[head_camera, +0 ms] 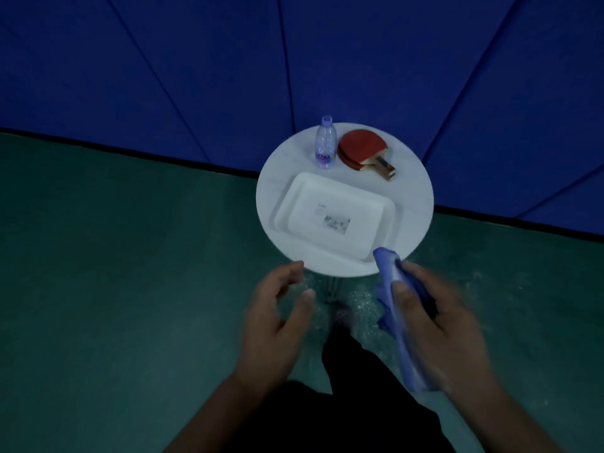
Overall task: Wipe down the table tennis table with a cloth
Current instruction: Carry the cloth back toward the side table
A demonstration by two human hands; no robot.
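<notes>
On the round table (415, 204), tray (330, 214), bottle (326, 142), paddle (362, 150); right fingers (411, 282) round blue cloth (397, 318), left fingers (287, 279) loose, empty.

Head cam, single wide-angle view, looking fwd and steeply down.

Worn at head height, so it looks from above past the person's own legs at frame bottom to the green floor (98, 273). Both forearms enter from the bottom edge; left hand (277, 318) and right hand (438, 325) sit nearest the lens, large, right one motion-blurred. Round white surface (415, 197) lies just beyond them, near frame centre, seen almost top-down. Blue padded wall (228, 60) fills the upper third, farthest off; its seams fan outward and the floor edge bows, i.e. wide-lens distortion. Only one view, no overlap w/ any other cam.
</notes>
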